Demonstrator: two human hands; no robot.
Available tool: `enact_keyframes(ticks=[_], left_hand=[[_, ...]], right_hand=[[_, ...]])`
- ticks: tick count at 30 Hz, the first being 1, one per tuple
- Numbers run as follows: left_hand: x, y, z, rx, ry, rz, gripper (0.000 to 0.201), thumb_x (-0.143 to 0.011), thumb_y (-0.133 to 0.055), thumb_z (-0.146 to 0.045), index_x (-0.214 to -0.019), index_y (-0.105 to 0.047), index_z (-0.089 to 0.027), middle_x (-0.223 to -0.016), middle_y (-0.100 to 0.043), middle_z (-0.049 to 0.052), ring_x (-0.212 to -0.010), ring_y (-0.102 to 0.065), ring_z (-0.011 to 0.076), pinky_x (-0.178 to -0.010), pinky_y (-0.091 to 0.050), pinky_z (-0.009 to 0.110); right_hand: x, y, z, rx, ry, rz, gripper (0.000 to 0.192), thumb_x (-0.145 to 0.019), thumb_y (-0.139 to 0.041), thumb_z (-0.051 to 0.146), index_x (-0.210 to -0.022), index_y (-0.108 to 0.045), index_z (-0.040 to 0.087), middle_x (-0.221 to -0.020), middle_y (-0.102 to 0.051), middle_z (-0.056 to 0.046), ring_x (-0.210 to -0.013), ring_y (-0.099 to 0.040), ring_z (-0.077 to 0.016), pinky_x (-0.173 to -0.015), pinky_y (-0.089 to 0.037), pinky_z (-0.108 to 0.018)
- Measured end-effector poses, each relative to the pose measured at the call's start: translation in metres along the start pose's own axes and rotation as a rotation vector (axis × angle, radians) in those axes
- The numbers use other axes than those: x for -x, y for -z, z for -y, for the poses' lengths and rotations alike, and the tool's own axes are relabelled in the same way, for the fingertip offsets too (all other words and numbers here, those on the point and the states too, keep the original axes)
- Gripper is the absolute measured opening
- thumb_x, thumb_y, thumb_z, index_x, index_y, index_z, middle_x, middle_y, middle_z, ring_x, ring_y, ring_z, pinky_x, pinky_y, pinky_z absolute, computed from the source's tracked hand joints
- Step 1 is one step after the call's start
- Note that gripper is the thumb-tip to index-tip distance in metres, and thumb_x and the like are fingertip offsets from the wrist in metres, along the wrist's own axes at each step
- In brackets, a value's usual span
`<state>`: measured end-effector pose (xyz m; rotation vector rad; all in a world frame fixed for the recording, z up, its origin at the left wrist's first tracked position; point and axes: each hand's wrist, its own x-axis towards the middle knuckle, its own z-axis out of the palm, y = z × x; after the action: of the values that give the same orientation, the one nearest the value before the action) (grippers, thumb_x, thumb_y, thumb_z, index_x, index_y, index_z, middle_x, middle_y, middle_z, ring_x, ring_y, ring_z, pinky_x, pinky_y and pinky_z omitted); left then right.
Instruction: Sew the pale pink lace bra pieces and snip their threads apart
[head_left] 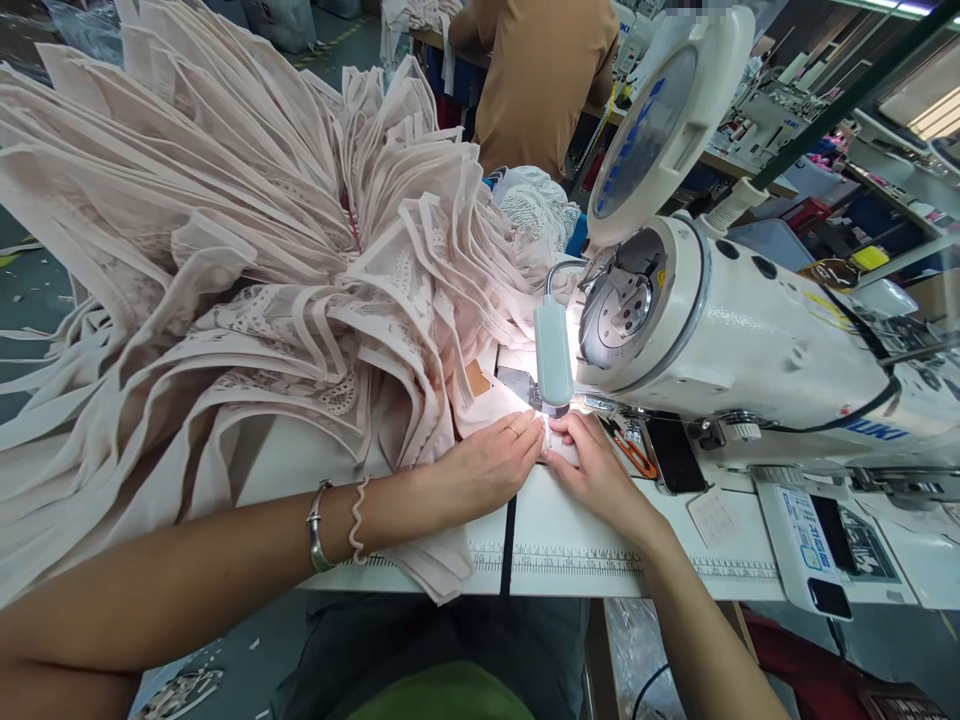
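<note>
I can see a black smartphone, with orange snips just to its left and a square paper slip on my side of it (the marks too faint to read). Far beyond the phone, leftward, a co-worker in brown faces away; lower than the phone are clear plastic and, rightward, dark red cloth.

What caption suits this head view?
Left hand and right hand on pale fabric at sewing machine, beside lacy heap.
</note>
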<state>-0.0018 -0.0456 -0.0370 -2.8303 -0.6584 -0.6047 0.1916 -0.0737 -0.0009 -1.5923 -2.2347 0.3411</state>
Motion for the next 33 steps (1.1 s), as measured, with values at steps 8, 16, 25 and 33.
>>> enact_keyframes(ticks=[8, 16, 25, 33], left_hand=[[-0.001, 0.000, 0.000, 0.001, 0.028, -0.091, 0.034, -0.094, -0.033, -0.002, -0.123, -0.051, 0.001, -0.126, -0.060, 0.021, -0.124, -0.054, 0.0237, -0.110, -0.036, 0.039], [-0.010, 0.018, 0.016, 0.013, 0.038, -0.018, 0.029, -0.094, -0.036, -0.001, -0.078, -0.058, -0.012, -0.076, -0.061, 0.007, -0.072, -0.058, 0.0178, -0.068, -0.048, 0.031], [-0.007, -0.003, 0.000, -0.023, -0.028, -0.104, 0.038, -0.093, -0.035, -0.004, -0.123, -0.055, 0.005, -0.127, -0.061, 0.024, -0.124, -0.055, 0.0265, -0.110, -0.037, 0.043], [-0.010, -0.001, 0.004, -0.005, -0.021, -0.100, 0.038, -0.093, -0.032, -0.005, -0.121, -0.056, 0.002, -0.126, -0.062, 0.022, -0.122, -0.057, 0.0259, -0.109, -0.040, 0.042]], right_hand=[[0.008, -0.012, 0.000, 0.299, 0.223, -0.166, 0.032, -0.097, -0.046, 0.025, -0.126, -0.057, 0.017, -0.120, -0.063, -0.011, -0.111, -0.054, -0.0253, -0.099, -0.046, -0.042], [-0.002, -0.013, 0.010, 0.614, 0.193, -0.160, 0.038, -0.096, -0.034, 0.009, -0.119, -0.064, 0.013, -0.097, -0.067, -0.013, -0.092, -0.056, -0.0240, -0.080, -0.046, -0.035], [-0.004, -0.013, -0.010, 0.535, 0.130, -0.098, 0.049, -0.092, -0.032, 0.004, -0.126, -0.063, 0.022, -0.114, -0.069, -0.009, -0.096, -0.061, -0.0236, -0.090, -0.046, -0.039], [-0.004, -0.020, -0.010, 0.474, 0.045, -0.115, 0.050, -0.091, -0.031, 0.004, -0.121, -0.066, 0.022, -0.114, -0.069, -0.010, -0.105, -0.060, -0.0259, -0.096, -0.046, -0.043]])
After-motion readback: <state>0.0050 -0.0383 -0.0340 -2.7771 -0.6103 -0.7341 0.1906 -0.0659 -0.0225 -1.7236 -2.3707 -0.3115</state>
